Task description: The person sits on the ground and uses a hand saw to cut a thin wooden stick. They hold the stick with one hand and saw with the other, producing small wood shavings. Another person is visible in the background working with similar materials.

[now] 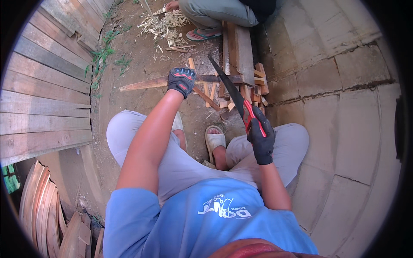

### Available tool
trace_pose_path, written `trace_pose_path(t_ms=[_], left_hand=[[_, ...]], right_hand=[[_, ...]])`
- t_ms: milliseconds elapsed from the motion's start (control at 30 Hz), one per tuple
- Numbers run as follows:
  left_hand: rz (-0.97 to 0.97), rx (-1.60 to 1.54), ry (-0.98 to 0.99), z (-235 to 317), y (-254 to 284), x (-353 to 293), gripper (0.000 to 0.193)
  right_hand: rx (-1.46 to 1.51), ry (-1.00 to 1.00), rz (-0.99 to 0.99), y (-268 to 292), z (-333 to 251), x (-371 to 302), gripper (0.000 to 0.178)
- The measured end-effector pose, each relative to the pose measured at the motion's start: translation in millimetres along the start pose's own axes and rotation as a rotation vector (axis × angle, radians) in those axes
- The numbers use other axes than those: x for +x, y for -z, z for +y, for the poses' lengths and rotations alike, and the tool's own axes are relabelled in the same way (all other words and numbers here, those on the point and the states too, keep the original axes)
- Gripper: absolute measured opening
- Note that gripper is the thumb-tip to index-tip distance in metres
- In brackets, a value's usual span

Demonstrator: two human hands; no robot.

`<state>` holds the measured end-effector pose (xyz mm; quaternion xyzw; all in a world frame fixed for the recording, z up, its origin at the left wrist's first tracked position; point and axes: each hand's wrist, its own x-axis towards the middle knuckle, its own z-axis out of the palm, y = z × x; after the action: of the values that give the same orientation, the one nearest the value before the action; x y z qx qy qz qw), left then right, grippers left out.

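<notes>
My left hand (181, 81), in a black glove with red and grey knuckle guards, is closed around a long tapered piece of wood (144, 84). The wood lies crosswise, its pointed end to the left and its right end at the near end of a thick beam (245, 53). In my right hand (263, 139), also gloved in black, is the red handle of a handsaw (231, 88). The saw's dark blade points up and to the left, passing over the wood in the picture; whether it touches cannot be made out. My right fingers wrap the handle.
Small wood offcuts (261, 79) are heaped beside the beam, against a block wall (340, 112). Another person in grey trousers (219, 12) crouches at the far end, near a pile of shavings (161, 26). A plank fence (47, 99) stands left, with curved boards (41, 210) below.
</notes>
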<state>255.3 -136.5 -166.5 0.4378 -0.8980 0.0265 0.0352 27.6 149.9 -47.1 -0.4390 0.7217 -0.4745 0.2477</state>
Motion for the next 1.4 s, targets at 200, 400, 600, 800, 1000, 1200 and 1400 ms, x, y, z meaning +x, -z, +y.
trace_pose_path(t_ms=[200,400,600,800,1000,1200,1400], left_hand=[[-0.426,-0.022,0.051,26.0,68.1,-0.9,0.030],[-0.481,-0.132,-0.064,22.0,75.6,-1.8,0.030],[-0.405,-0.097,-0.030,27.6,61.6,-11.8,0.031],[-0.313,-0.089,-0.011,29.8,63.6,-12.2,0.037],[-0.295,-0.044,-0.044,25.1,49.2,-6.9,0.042],[-0.297,-0.045,-0.009,25.5,43.1,-2.5,0.048],[-0.243,-0.074,0.015,24.1,22.0,-9.4,0.050]], right_hand=[[0.019,-0.057,-0.025,6.2,-6.4,-9.6,0.041],[0.062,-0.212,-0.024,16.5,-18.0,-20.8,0.041],[-0.054,0.054,0.005,14.1,-7.5,-26.2,0.042],[0.121,-0.204,-0.006,15.6,-11.8,-26.5,0.041],[0.113,-0.118,0.045,11.1,1.5,-22.1,0.041],[0.140,-0.026,0.091,0.3,-12.0,8.6,0.041],[0.251,-0.090,0.041,-47.9,7.8,78.5,0.042]])
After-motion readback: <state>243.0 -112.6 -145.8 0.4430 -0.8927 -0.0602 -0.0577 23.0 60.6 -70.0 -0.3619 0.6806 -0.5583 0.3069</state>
